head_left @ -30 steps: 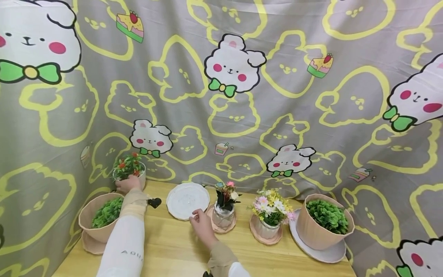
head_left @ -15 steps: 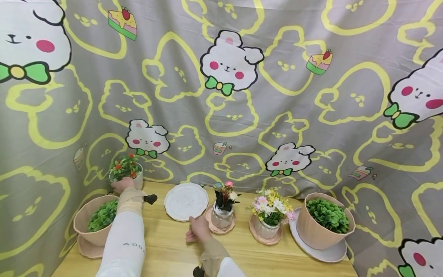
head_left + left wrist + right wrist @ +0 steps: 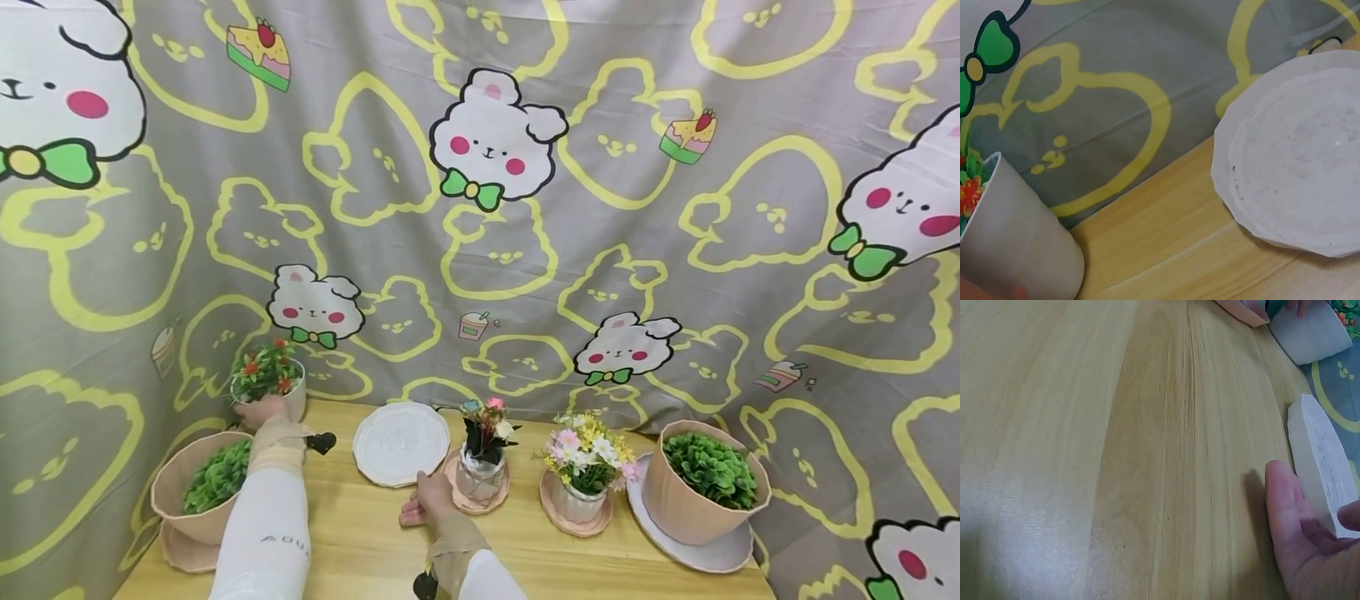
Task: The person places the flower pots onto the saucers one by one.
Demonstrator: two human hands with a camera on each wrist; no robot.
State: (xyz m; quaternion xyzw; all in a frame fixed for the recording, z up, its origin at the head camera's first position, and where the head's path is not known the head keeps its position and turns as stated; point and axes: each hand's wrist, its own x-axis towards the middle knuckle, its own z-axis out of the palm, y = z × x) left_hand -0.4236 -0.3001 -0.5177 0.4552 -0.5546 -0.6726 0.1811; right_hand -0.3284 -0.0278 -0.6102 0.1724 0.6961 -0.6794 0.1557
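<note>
In the head view, my left hand (image 3: 264,412) grips the near side of a white flower pot (image 3: 1029,237) with red flowers (image 3: 268,367), which stands at the back left of the wooden table. Part of that hand is hidden by the sleeve and pot. To the right lies a round white plate (image 3: 400,446), flat on the table. My right hand (image 3: 431,502) is at its near edge. In the right wrist view the thumb (image 3: 1351,516) is at the plate's rim, while the straight fingers (image 3: 1282,500) are outside it. Whether they touch the plate is unclear.
Left front: a large pink pot (image 3: 176,487) with green leaves on a saucer (image 3: 183,554). To the right stand small potted flowers (image 3: 480,479) and a daisy pot (image 3: 579,507), both on pink saucers. Far right is another leafy pink pot (image 3: 701,492) on a white saucer. A patterned curtain (image 3: 420,250) hangs behind.
My right hand has lowered slightly and turned beside the plate, its fingers now spread below the rim. The left hand stays on the flower pot. The head view has shifted slightly.
</note>
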